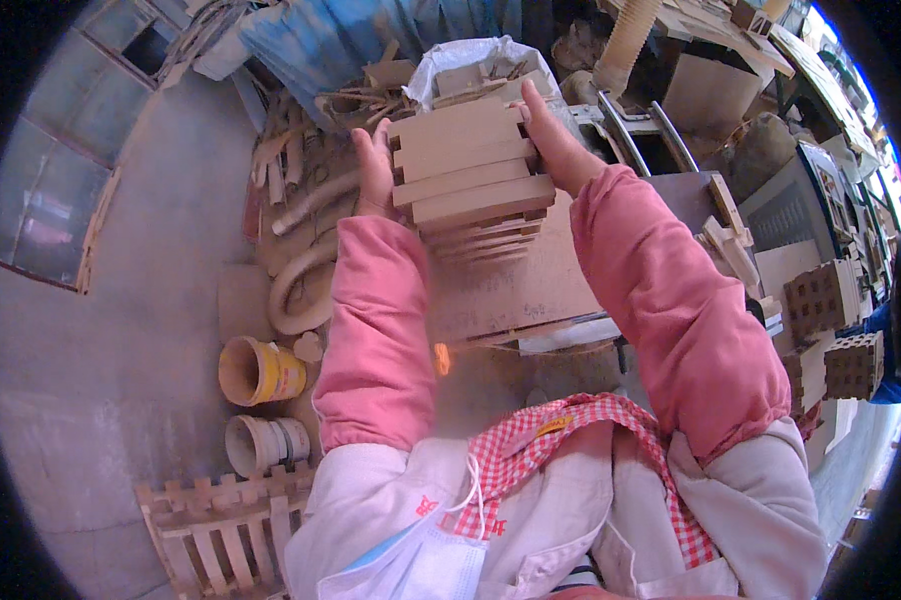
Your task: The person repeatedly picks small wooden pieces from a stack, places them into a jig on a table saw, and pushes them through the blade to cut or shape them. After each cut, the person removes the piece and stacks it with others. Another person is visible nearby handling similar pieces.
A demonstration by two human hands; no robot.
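Note:
A stack of flat wooden boards [469,190] with notched ends stands in front of me on a workbench [531,290]. My left hand [376,168] presses against the left ends of the upper boards, thumb pointing up. On the opposite side, my right hand [559,142] bears on the right ends, its thumb also raised. The upper boards are held between both palms, and some sit slightly out of line. Lower boards fan out a little beneath them. Most of my fingers are hidden behind the board ends.
A white sack [481,55] with wood scraps lies beyond the stack. To the left are a curved hose [296,290], a yellow bucket [261,370], a white bucket [266,445] and a slatted wooden frame [221,545]. Stacked notched wooden pieces [821,300] stand at the right.

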